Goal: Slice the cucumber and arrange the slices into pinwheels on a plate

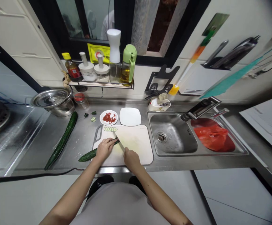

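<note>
My left hand (105, 148) is closed over a dark green cucumber (88, 155) lying across the white cutting board (138, 153). The cucumber's uncut end sticks out past the board's left edge. In my right hand (131, 160) is the handle of a knife (119, 141), its blade slanting up and left beside the cucumber's cut end. A row of several thin cucumber slices (110, 129) lies at the board's top left. Just behind the board are a round plate of chopped red pieces (108, 117) and a bare white square plate (130, 116).
A whole cucumber (62, 140) rests on the counter at left, near a lidded steel pot (56, 101). Small cucumber scraps (93, 119) lie behind the board. The sink (173, 137) is at right, with a red plastic bag (212, 137) in its second basin. A condiment shelf (100, 85) hangs above.
</note>
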{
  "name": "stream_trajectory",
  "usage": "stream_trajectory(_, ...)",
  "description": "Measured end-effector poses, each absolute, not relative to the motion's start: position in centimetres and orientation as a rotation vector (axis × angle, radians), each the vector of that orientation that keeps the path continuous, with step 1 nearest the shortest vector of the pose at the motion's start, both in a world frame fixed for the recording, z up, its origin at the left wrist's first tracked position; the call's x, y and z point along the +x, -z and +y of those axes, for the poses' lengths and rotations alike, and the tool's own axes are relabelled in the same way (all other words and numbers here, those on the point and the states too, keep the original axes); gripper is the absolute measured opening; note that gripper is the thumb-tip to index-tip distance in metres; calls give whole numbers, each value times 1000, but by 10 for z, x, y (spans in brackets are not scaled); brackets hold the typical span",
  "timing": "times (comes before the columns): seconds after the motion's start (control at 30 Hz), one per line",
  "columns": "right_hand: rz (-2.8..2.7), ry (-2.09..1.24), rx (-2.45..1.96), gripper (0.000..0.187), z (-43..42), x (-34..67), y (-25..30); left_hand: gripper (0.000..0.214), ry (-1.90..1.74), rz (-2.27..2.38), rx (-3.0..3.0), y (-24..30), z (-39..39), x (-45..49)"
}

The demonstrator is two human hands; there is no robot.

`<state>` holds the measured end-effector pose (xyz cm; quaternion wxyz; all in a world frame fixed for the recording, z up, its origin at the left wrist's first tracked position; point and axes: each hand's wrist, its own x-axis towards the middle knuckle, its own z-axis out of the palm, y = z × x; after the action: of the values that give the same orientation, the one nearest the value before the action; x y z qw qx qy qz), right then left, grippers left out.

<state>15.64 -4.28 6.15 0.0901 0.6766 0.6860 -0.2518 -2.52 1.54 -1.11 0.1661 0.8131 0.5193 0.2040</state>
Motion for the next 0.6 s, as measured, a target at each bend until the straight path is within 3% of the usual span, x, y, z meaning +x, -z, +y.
stream_trajectory(0.6,1957,847,1960,25,-47,158,-74,30,-637,1387,2326,17,22,-29)
